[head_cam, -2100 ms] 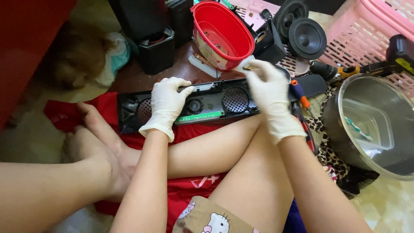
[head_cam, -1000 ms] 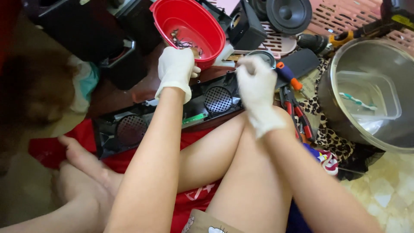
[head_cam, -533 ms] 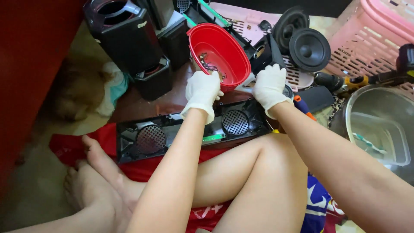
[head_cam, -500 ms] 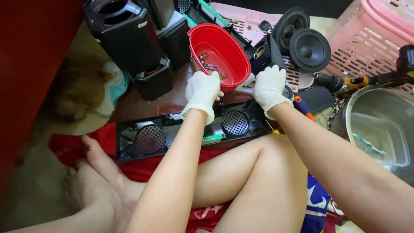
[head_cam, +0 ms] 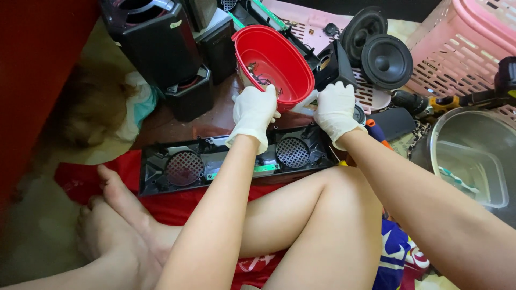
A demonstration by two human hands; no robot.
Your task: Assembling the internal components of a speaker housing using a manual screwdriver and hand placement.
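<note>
I see both hands gloved in white, working at the near rim of the red bowl point(head_cam: 274, 62). Left hand point(head_cam: 253, 111) is curled, fingers closed against the bowl's lower edge at its 6 o'clock; can't tell if it pinches anything small. Right hand point(head_cam: 334, 107) is closed too, gripping a thin pale piece point(head_cam: 304, 105) that sticks out toward the bowl's 5 o'clock. Bowl is tilted toward me, a few small dark bits inside it, too small to identify.

Just below both hands lies the black speaker panel point(head_cam: 236, 158), long, flat on the floor, two round mesh grilles, resting partly on a red cloth point(head_cam: 177, 207). From the bowl: two loose speaker cones point(head_cam: 386, 60) at 3 o'clock, pink basket point(head_cam: 457, 53) beyond them, black speaker boxes point(head_cam: 156, 43) at 9 o'clock. Steel pot point(head_cam: 478, 156) holding a clear plastic tub sits at 4 o'clock, well apart.
</note>
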